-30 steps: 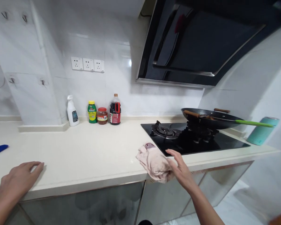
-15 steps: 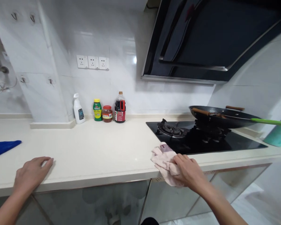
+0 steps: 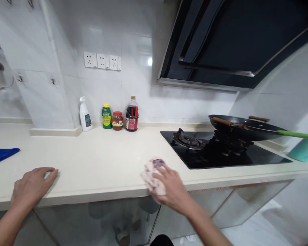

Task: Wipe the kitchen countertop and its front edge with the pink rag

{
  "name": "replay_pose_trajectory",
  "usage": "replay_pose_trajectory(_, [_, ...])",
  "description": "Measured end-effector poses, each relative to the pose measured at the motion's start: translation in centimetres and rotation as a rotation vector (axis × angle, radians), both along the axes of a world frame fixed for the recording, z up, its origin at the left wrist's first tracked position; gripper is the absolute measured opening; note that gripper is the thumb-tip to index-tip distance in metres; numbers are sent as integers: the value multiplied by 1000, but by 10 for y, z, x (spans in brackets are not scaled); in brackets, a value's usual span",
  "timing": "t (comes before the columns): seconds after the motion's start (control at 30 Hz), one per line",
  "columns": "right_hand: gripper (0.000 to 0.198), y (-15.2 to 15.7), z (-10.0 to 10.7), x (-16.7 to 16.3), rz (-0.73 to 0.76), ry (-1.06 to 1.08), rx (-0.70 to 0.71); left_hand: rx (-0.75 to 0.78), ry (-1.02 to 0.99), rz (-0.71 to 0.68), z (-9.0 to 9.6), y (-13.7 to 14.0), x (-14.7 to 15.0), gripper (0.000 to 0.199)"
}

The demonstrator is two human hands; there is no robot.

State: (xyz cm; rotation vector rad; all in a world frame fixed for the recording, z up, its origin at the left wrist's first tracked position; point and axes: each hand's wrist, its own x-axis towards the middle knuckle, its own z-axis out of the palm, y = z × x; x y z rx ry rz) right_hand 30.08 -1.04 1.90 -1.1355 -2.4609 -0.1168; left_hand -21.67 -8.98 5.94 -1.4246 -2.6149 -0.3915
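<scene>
One cloth (crumpled) | long axis toward wall | purple patch farthest

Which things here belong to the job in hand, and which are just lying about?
Likely in use: pink cloth, under the right hand; countertop.

Seemingly just lying about: spray bottle, green bottle, red-lidded jar, dark sauce bottle, wok.

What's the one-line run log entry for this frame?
right hand: on pink cloth, front edge of countertop | left hand: resting on countertop | wok: on stove, right side
</scene>
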Motion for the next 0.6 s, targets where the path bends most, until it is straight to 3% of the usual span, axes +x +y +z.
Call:
replay_pose_trajectory(0.13, [116, -36, 0, -120, 198, -22, -75, -4, 1, 10, 2, -1, -1, 61])
replay_pose_trajectory(0.23, [121, -54, -12, -178, 348, 1, 26, 0, -3, 2, 3, -1, -2, 60])
replay_pose_trajectory(0.3, [112, -58, -23, -195, 381, 26, 107, 10, -4, -5, 3, -1, -5, 59])
replay_pose_trajectory(0.37, [91, -53, -35, -194, 362, 53, 184, 29, -3, 2, 2, 1, -8, 57])
replay_pose_trajectory(0.47, [57, -38, -56, -163, 271, 132, 331, 57, -10, 17, 1, 3, -11, 54])
replay_pose_trajectory(0.6, [61, -18, -77, -78, 146, 237, 489, 58, -12, -16, 2, 1, -9, 57])
